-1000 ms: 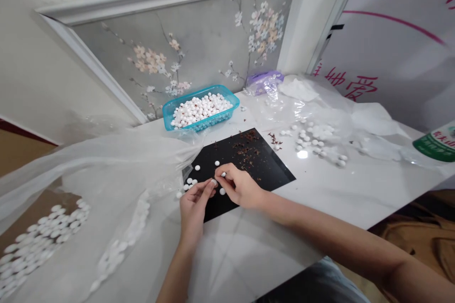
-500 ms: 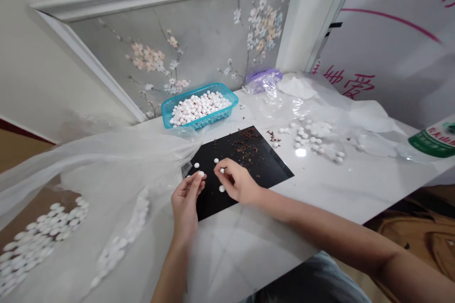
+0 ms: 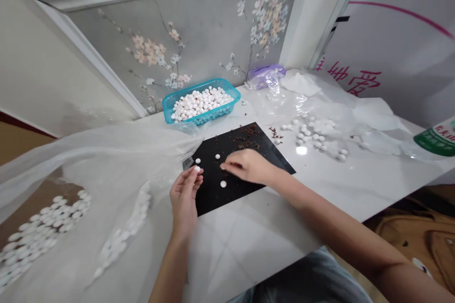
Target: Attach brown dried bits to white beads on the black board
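My left hand (image 3: 185,191) pinches a small white ball (image 3: 197,169) between thumb and fingers, at the left side of a black mat (image 3: 209,201). To its right, my right hand (image 3: 249,165) hovers over the mat with fingertips pressed together. Whatever those fingertips hold, if anything, is too small to make out. Loose white balls lie on the mat around the hands, one (image 3: 223,183) just below the right fingertips and another (image 3: 217,156) above them. Small brown bits (image 3: 247,139) are scattered over the far part of the mat.
Behind the mat, a blue plastic basket (image 3: 167,112) holds many white balls against the wall. Clear plastic bags with white balls (image 3: 50,222) lie at left. More balls (image 3: 313,135), plastic wrap and a purple packet (image 3: 266,75) are at right, with a green-labelled bottle (image 3: 435,142).
My right hand has moved slightly up and right, away from my left hand, fingertips closer together. My left hand still pinches the white ball. The view has shifted slightly.
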A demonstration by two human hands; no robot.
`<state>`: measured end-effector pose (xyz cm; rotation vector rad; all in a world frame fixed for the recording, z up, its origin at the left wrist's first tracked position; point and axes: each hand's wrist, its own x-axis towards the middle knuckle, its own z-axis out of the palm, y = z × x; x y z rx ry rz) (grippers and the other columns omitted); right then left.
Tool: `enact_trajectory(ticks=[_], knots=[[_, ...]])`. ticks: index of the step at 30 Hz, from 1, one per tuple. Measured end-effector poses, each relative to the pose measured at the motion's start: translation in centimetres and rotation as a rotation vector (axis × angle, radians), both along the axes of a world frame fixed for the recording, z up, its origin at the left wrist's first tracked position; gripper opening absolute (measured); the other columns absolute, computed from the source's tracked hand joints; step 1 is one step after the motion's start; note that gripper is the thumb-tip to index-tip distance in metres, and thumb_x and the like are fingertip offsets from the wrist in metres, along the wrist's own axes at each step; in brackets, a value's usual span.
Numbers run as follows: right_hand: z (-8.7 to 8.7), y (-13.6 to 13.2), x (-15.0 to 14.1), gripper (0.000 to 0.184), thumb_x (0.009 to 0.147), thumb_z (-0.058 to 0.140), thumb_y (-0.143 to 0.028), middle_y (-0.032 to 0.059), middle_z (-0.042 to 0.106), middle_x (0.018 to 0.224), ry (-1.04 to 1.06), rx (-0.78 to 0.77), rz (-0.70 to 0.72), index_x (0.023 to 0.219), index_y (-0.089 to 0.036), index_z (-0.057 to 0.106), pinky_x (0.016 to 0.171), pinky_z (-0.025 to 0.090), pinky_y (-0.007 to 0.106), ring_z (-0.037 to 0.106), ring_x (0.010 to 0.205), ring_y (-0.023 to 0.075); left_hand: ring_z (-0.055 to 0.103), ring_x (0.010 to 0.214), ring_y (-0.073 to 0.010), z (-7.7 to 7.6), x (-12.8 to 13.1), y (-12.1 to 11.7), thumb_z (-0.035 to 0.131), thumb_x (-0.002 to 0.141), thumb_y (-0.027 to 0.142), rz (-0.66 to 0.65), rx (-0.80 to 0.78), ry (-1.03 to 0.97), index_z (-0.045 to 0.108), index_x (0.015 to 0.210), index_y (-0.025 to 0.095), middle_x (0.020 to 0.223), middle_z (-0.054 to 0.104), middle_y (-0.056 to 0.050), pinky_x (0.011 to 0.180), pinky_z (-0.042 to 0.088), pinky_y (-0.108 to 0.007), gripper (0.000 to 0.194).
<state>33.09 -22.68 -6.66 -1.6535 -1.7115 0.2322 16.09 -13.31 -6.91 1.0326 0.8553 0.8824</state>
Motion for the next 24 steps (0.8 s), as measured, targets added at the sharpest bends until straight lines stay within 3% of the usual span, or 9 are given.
enact_trajectory(ticks=[3,6,11,16,19,24], knots=[[0.5,-0.3,2.0,0.012,0.090,0.050,-0.009,0.0018,0.056,0.077,0.061,0.030,-0.099,0.095,-0.014,0.060,0.058,0.034,0.020,0.050,0.063,0.0112,0.061,0.068,-0.0050,0.0,0.0,0.0,0.074,0.067,0.026,-0.007,-0.016,-0.009,0.070,0.080,0.017,0.078,0.069,-0.001,0.067,0.049,-0.014,0.016],[0.7,-0.5,2.7,0.037,0.079,0.057,-0.001,0.0019,0.054,0.090,0.074,-0.004,-0.010,0.112,-0.017,0.055,0.058,0.036,0.019,0.049,0.065,0.0100,0.061,0.067,-0.0047,-0.1,0.0,-0.1,0.073,0.067,0.026,-0.018,-0.018,-0.003,0.071,0.080,0.017,0.078,0.069,-0.001,0.066,0.049,-0.013,0.016],[0.2,-0.2,1.8,0.021,0.074,0.063,0.002,-0.0024,0.050,0.073,0.006,-0.118,0.046,0.088,-0.014,0.064,0.055,0.033,0.018,0.046,0.061,0.0086,0.061,0.067,-0.0048,0.0,0.1,-0.2,0.074,0.067,0.026,-0.023,-0.024,0.001,0.070,0.079,0.017,0.076,0.069,-0.001,0.065,0.049,-0.013,0.016],[-0.5,0.0,0.9,0.026,0.079,0.063,0.000,0.0001,0.056,0.086,-0.023,-0.177,0.145,0.100,-0.016,0.064,0.060,0.037,0.019,0.053,0.070,0.0101,0.060,0.066,-0.0044,0.1,0.2,-0.2,0.075,0.066,0.026,-0.021,-0.036,0.007,0.070,0.078,0.016,0.076,0.068,-0.001,0.064,0.048,-0.012,0.016],[-0.6,0.1,0.5,0.015,0.083,0.061,-0.004,0.0016,0.058,0.090,-0.044,-0.212,0.168,0.092,-0.016,0.065,0.064,0.039,0.019,0.056,0.075,0.0116,0.060,0.065,-0.0046,0.2,0.3,-0.2,0.074,0.066,0.026,-0.034,-0.036,0.017,0.070,0.078,0.015,0.076,0.068,-0.001,0.064,0.048,-0.013,0.017],[-0.7,0.2,0.2,0.007,0.086,0.060,-0.008,0.0019,0.059,0.084,0.062,-0.039,0.090,0.085,-0.015,0.061,0.065,0.042,0.021,0.058,0.073,0.0125,0.060,0.064,-0.0050,0.5,0.3,-0.4,0.075,0.064,0.026,-0.085,-0.065,0.022,0.070,0.081,0.016,0.078,0.069,-0.002,0.063,0.049,-0.014,0.020]])
